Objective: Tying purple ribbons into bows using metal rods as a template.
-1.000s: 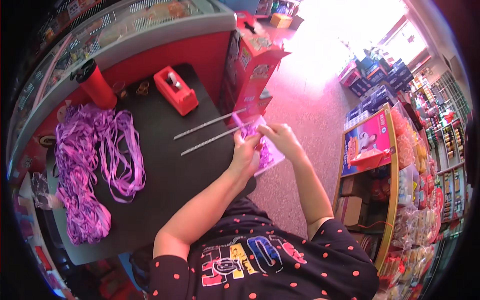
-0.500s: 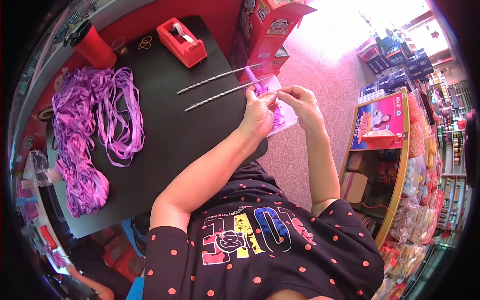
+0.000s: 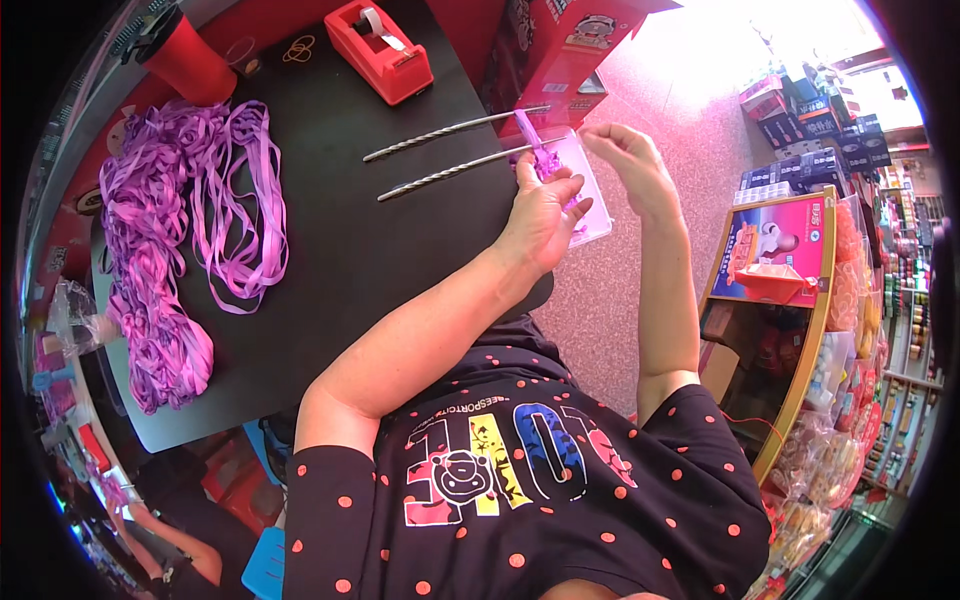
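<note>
Two twisted metal rods stick out side by side over the table's right part. A purple ribbon stretches across them near their right ends. My left hand is just below that ribbon, its thumb up by the lower rod and its fingers apart. To the right, my right hand is raised beside the tray with its fingertips drawn together; whatever they may pinch is too small to make out. Under my left hand a pale pink tray holds purple ribbon pieces, partly hidden by the hand.
A large heap of purple ribbon with a looser loop lies on the black table. Behind are a red tape dispenser, a red cup and rubber bands. A red carton stands beyond; a goods-filled cabinet is at right.
My hands were together over the tray; now they are apart. The right hand has moved up and right, and the left hand's fingers have spread. The whole view has shifted slightly.
</note>
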`<state>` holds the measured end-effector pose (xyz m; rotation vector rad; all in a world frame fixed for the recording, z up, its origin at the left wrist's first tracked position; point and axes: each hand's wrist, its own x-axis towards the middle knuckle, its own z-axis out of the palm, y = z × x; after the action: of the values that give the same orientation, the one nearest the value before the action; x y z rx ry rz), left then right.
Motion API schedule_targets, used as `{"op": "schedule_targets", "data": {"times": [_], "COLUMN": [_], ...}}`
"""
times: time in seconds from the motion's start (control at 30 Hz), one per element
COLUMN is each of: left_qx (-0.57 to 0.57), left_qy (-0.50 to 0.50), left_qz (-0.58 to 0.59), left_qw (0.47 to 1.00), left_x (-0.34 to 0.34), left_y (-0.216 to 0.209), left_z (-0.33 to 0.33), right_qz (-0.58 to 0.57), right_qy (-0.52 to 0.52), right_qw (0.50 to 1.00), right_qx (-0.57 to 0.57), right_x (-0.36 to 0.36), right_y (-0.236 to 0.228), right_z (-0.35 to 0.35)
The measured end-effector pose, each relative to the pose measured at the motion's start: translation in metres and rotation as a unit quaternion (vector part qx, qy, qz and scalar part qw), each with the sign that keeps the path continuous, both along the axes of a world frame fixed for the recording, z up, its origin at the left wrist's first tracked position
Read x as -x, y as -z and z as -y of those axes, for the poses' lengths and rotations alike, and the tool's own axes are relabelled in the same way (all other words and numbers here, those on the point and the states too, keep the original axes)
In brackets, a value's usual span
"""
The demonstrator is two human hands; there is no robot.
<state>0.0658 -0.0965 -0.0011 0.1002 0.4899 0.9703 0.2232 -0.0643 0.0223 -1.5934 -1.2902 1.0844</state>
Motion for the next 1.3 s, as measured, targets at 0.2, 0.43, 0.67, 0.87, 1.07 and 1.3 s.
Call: {"op": "schedule_targets", "data": {"times": [0.2,0.43,0.67,0.87,1.07,1.3], "left_qx": [0.007,0.002,0.002,0.005,0.002,-0.014], "left_qy": [0.003,0.006,0.002,0.004,0.006,0.002], "left_qz": [-0.028,-0.026,-0.033,-0.027,-0.022,-0.003], "left_qw": [1.0,1.0,0.999,1.0,1.0,1.0], "left_x": [0.001,0.001,0.001,0.001,0.001,0.001], "left_y": [-0.003,-0.002,-0.002,0.0,0.0,0.002], "left_z": [0.001,0.001,0.0,0.0,0.001,-0.001], "right_qz": [0.028,0.1,0.16,0.19,0.237,0.267], "right_qy": [-0.131,-0.227,-0.225,-0.212,-0.182,-0.119], "right_qw": [0.991,0.968,0.961,0.958,0.954,0.955], "right_qx": [0.0,0.025,0.008,0.023,0.026,-0.044], "right_x": [0.014,0.031,0.037,0.039,0.048,0.046], "right_y": [-0.024,-0.02,-0.019,-0.019,-0.021,-0.003], "right_z": [-0.032,-0.056,-0.055,-0.055,-0.049,-0.036]}}
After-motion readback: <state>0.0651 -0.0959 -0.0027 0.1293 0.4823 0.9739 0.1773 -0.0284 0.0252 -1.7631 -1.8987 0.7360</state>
